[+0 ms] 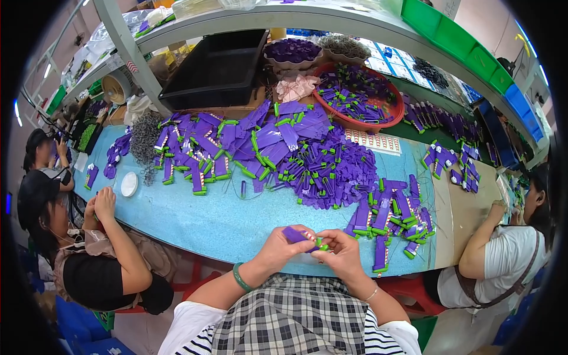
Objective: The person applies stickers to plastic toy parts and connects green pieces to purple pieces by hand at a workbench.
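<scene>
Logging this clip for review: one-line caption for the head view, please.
Left hand and right hand together hold a purple piece with a green tip over a blue table heaped with purple parts.

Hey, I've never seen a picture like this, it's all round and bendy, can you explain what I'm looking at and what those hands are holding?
The picture comes from a wide fisheye camera worn on a person's head, looking down, so straight edges bend. The two bare hands at the bottom belong to that person: the left hand and right hand together hold a small purple piece with a green tip. On the light blue table lie heaps of similar purple and green pieces, and a red basket holds more. Other people sit at the left and right sides.
</scene>
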`<act>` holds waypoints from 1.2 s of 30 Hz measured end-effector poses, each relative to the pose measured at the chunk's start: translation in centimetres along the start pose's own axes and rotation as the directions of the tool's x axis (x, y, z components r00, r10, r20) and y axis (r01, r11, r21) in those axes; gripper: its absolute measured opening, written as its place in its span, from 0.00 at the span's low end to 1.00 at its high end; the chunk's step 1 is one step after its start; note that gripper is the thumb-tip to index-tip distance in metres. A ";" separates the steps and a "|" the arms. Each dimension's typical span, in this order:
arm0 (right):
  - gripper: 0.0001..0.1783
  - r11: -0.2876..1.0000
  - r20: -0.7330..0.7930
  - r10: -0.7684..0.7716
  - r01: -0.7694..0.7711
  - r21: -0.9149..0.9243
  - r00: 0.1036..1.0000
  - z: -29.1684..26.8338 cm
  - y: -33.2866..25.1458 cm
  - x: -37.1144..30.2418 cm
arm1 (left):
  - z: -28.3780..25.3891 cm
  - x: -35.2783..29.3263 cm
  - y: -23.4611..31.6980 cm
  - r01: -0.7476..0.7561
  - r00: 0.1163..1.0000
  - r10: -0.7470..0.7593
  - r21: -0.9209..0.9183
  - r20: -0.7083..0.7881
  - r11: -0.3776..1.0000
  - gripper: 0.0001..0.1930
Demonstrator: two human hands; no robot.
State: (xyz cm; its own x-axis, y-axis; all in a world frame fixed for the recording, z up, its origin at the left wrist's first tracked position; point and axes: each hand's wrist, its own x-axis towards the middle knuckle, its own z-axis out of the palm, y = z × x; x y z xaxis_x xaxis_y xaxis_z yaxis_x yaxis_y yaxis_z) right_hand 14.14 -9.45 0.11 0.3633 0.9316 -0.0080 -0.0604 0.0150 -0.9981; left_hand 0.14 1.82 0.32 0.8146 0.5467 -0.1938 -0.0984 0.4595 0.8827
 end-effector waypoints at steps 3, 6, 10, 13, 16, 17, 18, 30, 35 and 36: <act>0.26 0.876 0.192 -0.301 0.351 -0.331 0.934 -0.2 -1.4 0.6 | 0.0 -0.1 0.6 -0.030 0.998 0.025 0.083 0.056 0.996 0.04; 0.22 0.842 0.316 -0.336 0.434 -0.321 0.887 -2.1 -2.1 2.0 | -0.1 -0.3 2.3 -0.241 0.970 0.200 0.436 0.137 0.867 0.06; 0.12 0.835 0.330 -0.291 0.407 -0.369 0.898 -1.3 -4.1 2.9 | 0.2 -0.4 3.1 -0.391 0.916 0.329 0.693 0.229 0.606 0.09; 0.08 0.579 0.459 -0.357 0.578 -0.574 0.813 -1.6 -3.7 3.8 | 0.2 -0.3 4.0 -0.438 0.882 0.383 0.774 0.274 0.456 0.09; 0.09 0.348 0.433 -0.360 0.550 -0.760 0.826 -3.5 -4.5 6.1 | -1.4 -0.7 4.9 -0.384 0.907 0.347 0.809 0.239 0.444 0.06; 0.07 0.240 0.390 -0.378 0.495 -0.835 0.840 -4.5 -4.0 7.1 | -1.8 -1.0 5.3 -0.312 0.931 0.327 0.813 0.160 0.491 0.05; 0.06 0.174 0.312 -0.376 0.397 -0.901 0.873 -5.6 -3.5 8.0 | -2.0 -1.2 5.7 -0.243 0.949 0.302 0.808 0.085 0.536 0.05; 0.11 0.092 0.288 -0.411 0.353 -0.931 0.865 -7.9 -2.1 10.6 | -4.2 -0.4 4.3 -0.447 0.828 0.477 0.168 -0.293 0.879 0.09; 0.15 0.595 0.271 -0.341 0.430 -0.679 0.900 -4.7 -4.7 7.7 | -2.7 0.6 1.7 -0.240 0.951 0.261 0.136 -0.166 0.961 0.09; 0.17 0.657 0.293 -0.315 0.430 -0.619 0.903 -4.0 -4.9 6.9 | -2.3 0.8 1.2 -0.186 0.970 0.209 0.168 -0.127 0.968 0.09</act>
State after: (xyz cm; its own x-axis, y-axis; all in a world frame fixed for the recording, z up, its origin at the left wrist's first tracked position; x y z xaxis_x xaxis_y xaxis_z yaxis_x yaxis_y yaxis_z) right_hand 20.69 -4.52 4.68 0.0747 0.9427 0.3253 0.6919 0.1860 -0.6977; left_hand -0.67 4.40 0.25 0.6965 0.7152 -0.0582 -0.1507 0.2251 0.9626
